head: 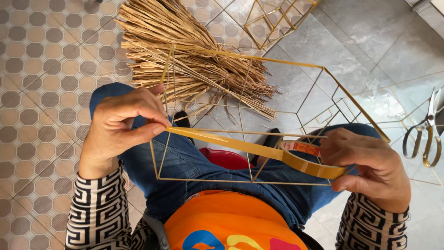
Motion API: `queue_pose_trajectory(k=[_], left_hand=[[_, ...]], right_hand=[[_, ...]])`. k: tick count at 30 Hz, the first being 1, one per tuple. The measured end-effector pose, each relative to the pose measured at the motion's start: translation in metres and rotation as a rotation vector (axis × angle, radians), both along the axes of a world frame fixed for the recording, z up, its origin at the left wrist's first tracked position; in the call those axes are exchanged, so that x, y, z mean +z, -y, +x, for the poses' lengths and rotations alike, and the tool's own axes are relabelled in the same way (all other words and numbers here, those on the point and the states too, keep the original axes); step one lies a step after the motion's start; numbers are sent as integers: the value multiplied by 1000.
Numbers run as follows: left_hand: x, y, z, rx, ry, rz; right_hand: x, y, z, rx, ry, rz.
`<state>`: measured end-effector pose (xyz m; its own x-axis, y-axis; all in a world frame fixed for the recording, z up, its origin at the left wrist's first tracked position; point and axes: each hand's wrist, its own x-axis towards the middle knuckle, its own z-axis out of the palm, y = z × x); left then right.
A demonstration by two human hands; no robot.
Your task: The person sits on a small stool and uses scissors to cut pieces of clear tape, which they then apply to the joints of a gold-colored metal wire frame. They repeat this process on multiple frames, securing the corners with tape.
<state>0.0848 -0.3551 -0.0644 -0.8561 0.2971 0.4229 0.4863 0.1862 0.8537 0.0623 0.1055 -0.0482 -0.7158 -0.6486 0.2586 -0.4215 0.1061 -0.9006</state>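
Observation:
A box-shaped wire frame [277, 62] with yellow-wrapped rods rests across my lap. My left hand [122, 122] pinches the free end of a yellow tape strip [226, 142] against the frame's near left corner. My right hand [370, 166] grips the roll of yellow tape [307, 159] at the right, and the strip runs taut between both hands along the near top rod.
A tied bundle of dry straw-coloured fibres [185, 51] lies on the floor beyond the frame. A second wire frame [277, 18] stands at the top. Scissors [425, 134] lie on the grey tiles at the right. Patterned tiles cover the left floor.

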Motion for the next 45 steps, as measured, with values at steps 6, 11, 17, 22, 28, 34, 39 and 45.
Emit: queue_pose_trajectory(k=[6,11,17,22,28,34,39,45], left_hand=[[-11,-4,10,72,-10,60],[-15,-4,18,137,0,81],[-21,-4,21,202,53,145],[-27,-7,23,235,57,127],[-32,-9,29,256,68,167],[-28,-14,24,235,80,205],[-18,-25,26,272,135,290],[-3,-29,26,265,26,-66]], right_hand=[[22,-11,7,131,-277,92],[9,-121,-8,-39,-425,436],[-20,-206,1,-552,-532,781],[-32,-166,12,-767,-422,603],[-24,-130,-2,-797,-458,574],[-33,-129,-6,-793,-439,581],[-26,-111,-13,-778,-349,554],[2,-46,-6,-698,-717,612]])
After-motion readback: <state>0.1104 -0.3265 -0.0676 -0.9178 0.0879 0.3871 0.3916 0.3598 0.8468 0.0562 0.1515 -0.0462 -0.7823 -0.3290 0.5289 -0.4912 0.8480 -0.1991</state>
